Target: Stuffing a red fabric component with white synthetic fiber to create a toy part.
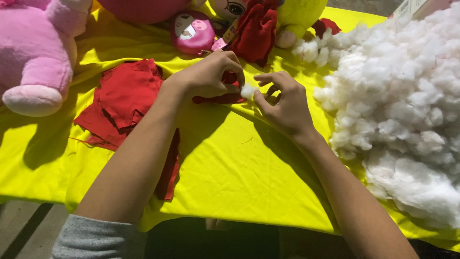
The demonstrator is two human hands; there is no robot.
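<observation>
A small tuft of white stuffing is pinched between the fingers of both hands near the middle of the tabletop, which is covered by a yellow cloth. The left hand is closed on a small red fabric piece, its fingers curled tight at the tuft. The right hand is partly closed, thumb and forefinger meeting on the tuft. A pile of red fabric pieces is spread toward the left edge. A large heap of white stuffing is piled along the right edge. A pink plush toy is seen at the far left corner.
</observation>
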